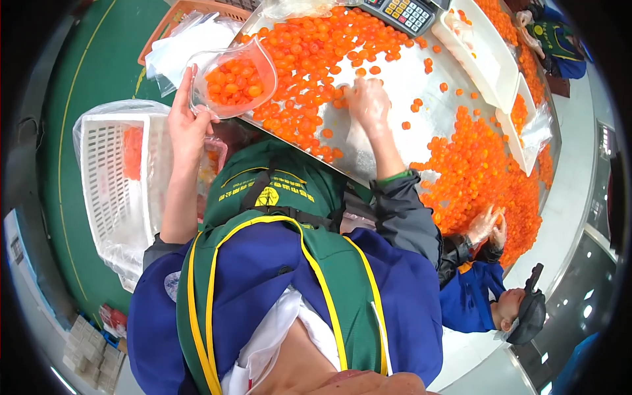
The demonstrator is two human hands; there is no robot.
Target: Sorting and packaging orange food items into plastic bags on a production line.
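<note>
My left hand [187, 121] grips a clear plastic container [269, 74] by its near side, tilted beside the table's edge. Round orange egg yolks [234, 81] lie in it. My right hand [369, 101] is low over the metal tabletop [363, 143], knuckles up and fingers curled down. Its fingertips reach the edge of a spread of loose yolks [301, 64]; the back of the hand hides whether they hold any.
A digital scale [402, 15] stands at the back, beside white plastic trays [486, 59]. More yolks [474, 173] are heaped to the right, where a co-worker's hands [486, 227] are busy. White plastic sheets [190, 47] and a white crate [116, 173] are at left.
</note>
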